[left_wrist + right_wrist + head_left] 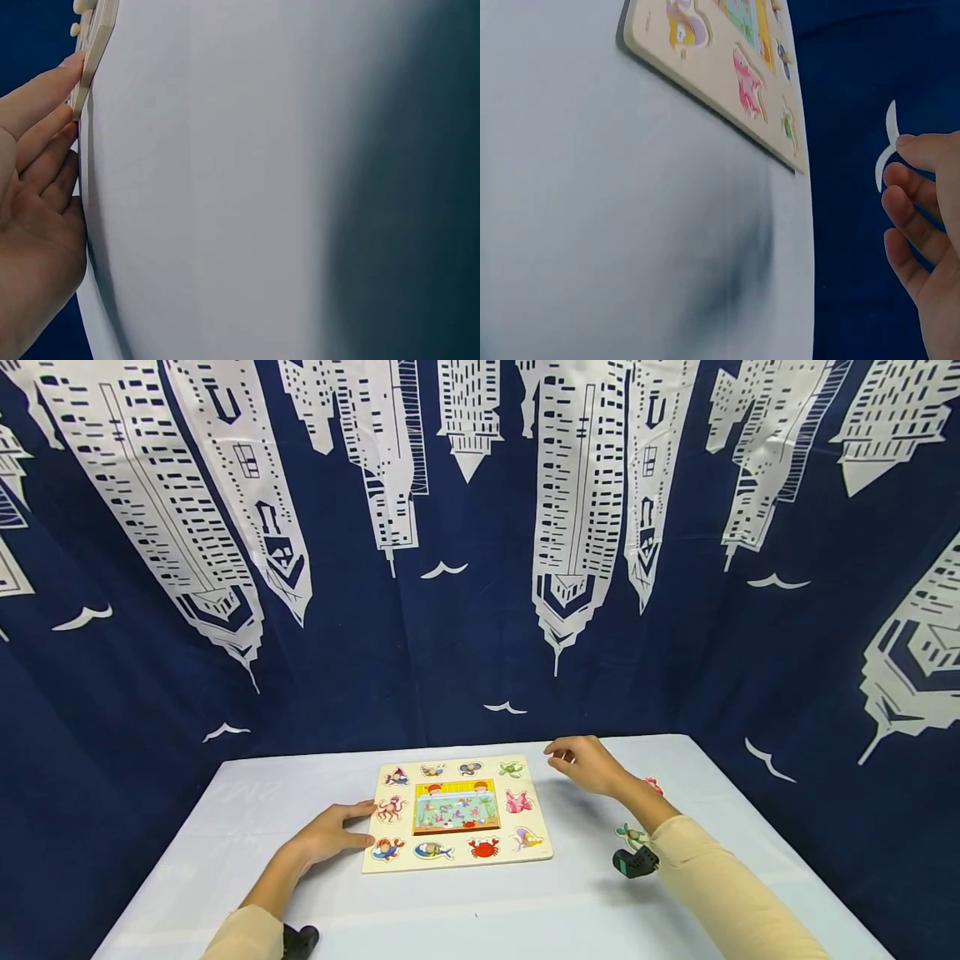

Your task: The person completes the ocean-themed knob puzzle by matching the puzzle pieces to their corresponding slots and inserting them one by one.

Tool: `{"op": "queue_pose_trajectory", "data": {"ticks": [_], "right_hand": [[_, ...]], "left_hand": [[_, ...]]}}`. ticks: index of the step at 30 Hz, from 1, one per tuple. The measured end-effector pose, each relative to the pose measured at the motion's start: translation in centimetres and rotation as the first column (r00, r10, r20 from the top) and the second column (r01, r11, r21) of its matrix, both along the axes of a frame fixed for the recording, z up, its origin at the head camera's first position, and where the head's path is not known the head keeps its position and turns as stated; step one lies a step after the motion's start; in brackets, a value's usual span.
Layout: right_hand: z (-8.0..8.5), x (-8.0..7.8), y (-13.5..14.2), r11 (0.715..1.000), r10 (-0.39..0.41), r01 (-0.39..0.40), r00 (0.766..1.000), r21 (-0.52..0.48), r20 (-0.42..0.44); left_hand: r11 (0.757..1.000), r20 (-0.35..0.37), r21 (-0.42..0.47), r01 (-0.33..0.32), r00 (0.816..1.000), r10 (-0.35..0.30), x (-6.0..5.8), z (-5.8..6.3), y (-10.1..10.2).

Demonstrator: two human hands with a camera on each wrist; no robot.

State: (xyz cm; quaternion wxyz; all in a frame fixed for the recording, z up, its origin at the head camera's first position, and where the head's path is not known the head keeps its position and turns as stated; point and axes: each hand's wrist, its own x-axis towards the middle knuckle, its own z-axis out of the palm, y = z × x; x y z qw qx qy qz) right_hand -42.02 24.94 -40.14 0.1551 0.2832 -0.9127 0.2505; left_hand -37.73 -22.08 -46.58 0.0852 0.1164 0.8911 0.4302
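Note:
A wooden sea-animal peg puzzle board (457, 865) lies flat on the table. Several of its animals, such as the octopus (391, 810), carry wooden knobs, while the pink shape (517, 802) at the right looks flat and knobless. My left hand (327, 837) rests against the board's left edge, its thumb and extended fingers touching the wood; the left wrist view shows this hand (41, 180) side-on. Beyond the board's top right corner, my right hand (588, 764) hovers above the table. Its fingers are loosely bent, and nothing shows between them in the right wrist view.
Under and beside my right forearm lie a loose green turtle piece (630, 835) and a pinkish-red piece (654, 785), partly hidden. The white table (450, 914) ends at a dark blue curtain (465, 635) printed with white buildings. Each wrist wears a black device (634, 862).

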Motion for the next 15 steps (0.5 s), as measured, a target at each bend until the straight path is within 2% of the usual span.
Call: {"op": "queue_pose_trajectory", "data": {"ticks": [8,15], "right_hand": [[-0.2,1.1,1.9,0.998,0.007,-0.009,0.999,0.054,0.045],[-0.9,2.4,3.1,0.998,0.009,-0.013,0.998,0.055,0.063]], "left_hand": [[1.000,-0.002,0.010,0.007,1.000,-0.007,-0.1,-0.1,-0.2],[1.000,0.002,0.012,0.015,1.000,-0.015,-0.2,-0.2,-0.3]]}}
